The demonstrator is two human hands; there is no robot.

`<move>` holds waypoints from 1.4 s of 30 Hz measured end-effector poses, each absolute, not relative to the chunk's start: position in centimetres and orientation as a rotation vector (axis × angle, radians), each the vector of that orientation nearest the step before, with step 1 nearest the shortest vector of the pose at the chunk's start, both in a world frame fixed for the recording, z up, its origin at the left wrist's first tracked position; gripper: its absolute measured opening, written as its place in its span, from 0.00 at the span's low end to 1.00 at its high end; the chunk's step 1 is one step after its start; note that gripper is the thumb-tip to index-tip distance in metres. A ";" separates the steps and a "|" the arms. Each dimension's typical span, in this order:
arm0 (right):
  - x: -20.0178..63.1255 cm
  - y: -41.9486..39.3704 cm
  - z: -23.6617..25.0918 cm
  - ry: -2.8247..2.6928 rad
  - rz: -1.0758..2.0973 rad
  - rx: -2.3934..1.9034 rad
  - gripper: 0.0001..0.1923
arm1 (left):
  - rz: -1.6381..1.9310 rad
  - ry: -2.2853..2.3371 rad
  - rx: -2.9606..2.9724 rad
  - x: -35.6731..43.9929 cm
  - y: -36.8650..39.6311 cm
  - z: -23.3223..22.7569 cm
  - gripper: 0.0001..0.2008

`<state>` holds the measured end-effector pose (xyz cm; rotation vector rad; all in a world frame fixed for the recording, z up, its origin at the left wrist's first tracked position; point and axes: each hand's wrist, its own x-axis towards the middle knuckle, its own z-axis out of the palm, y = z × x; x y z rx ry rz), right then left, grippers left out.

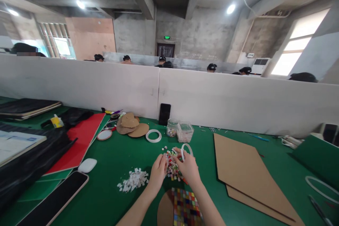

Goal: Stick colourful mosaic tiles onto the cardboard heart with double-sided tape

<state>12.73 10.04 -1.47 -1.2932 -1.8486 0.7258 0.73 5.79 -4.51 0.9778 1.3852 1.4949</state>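
Hands meet over the middle of the green bench [113,162], and that is where I see the risk. My left hand [158,173] is curled around the near side of a heap of small coloured tiles [172,169], its fingers [161,162] bent onto the pile; whether they pinch a single tile I cannot tell, the pieces are too small. My right hand [188,167] presses the heap from the other side and also has a white ring [186,148] hooked between thumb and forefinger, so those fingers are closed on the ring. With 2 jobs in 1 hand, I judge the ring could slip or sweep loose tiles off the heap toward the cardboard sheet [249,173] lying just to the right. The heap sits just beyond a round board with a partly filled mosaic grid [185,208] near my wrists; a forearm dragged back could smear or knock tiles already set there. A pile of white scraps [134,180] lies close on the left, apart from the heap, and stray colour pieces could mix into it. 2 clear tubs [180,130] stand farther back, out of reach of an accidental nudge for now.
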 end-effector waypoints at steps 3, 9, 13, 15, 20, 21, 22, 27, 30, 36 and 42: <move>12.4 10.1 -2.1 -1.797 0.780 -1.270 0.16 | 1.512 1.418 1.061 0.6 5.6 -4.5 0.20; 10.4 8.6 -3.2 -1.788 0.963 -1.117 0.20 | 1.548 1.489 1.248 0.7 4.8 -3.9 0.16; 9.8 7.8 -3.0 -1.751 1.010 -1.065 0.20 | 1.509 1.508 1.383 0.7 4.3 -3.8 0.15; 9.9 7.8 -2.8 -1.726 1.019 -1.068 0.20 | 1.474 1.506 1.460 0.6 4.1 -3.8 0.14; 10.5 8.1 -2.6 -1.740 1.049 -1.060 0.21 | 1.446 1.501 1.527 0.7 3.8 -3.9 0.13; 10.6 8.0 -2.4 -1.746 1.052 -1.058 0.21 | 1.464 1.498 1.502 0.9 3.7 -3.8 0.14; 10.7 8.0 -2.3 -1.751 1.053 -1.058 0.21 | 1.484 1.495 1.462 1.0 3.7 -3.6 0.14; 11.0 7.9 -1.5 -1.789 1.038 -1.061 0.20 | 1.494 1.436 1.425 1.2 3.7 -2.9 0.14; 11.3 7.9 -1.2 -1.831 1.040 -1.050 0.18 | 1.460 1.384 1.523 1.0 3.7 -2.8 0.13; 11.3 8.0 -1.2 -1.857 1.038 -1.058 0.18 | 1.424 1.330 1.583 0.8 3.6 -2.7 0.11; 11.0 7.8 -1.3 -1.795 0.970 -1.134 0.19 | 1.413 1.374 1.548 1.2 3.5 -3.0 0.12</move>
